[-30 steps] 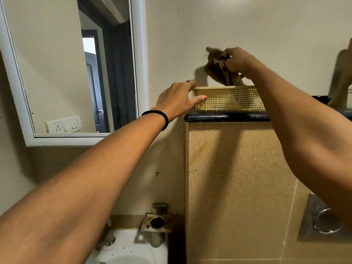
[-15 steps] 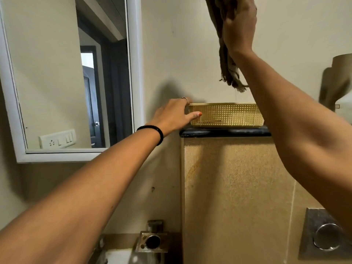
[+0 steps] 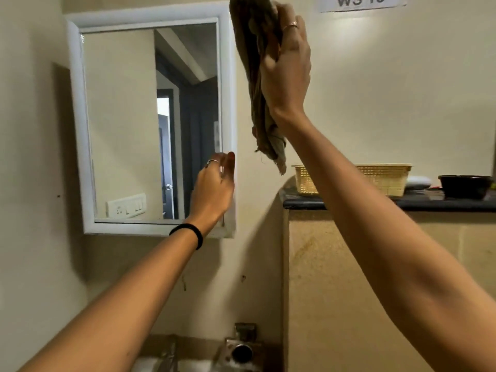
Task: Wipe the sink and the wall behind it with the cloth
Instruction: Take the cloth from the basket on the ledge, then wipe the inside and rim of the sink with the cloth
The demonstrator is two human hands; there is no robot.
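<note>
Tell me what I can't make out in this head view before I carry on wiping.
- Sink: cut off by the bottom edge, and the left arm covers part of it; the basin's state is unknown.
- Cloth: its top runs past the upper edge, and the right hand covers part of it.
- Basket: the right forearm hides its left part; its contents are not visible.
- Left hand: blurred, so contact with the mirror frame is unclear.

Bare forearms, black wristband (image 3: 191, 233) at left, rings on both hands.

A white-framed mirror (image 3: 150, 124) hangs on a cream wall (image 3: 402, 89); a yellow basket (image 3: 381, 181) and black bowl (image 3: 465, 186) sit on a dark ledge (image 3: 442, 204).
</note>
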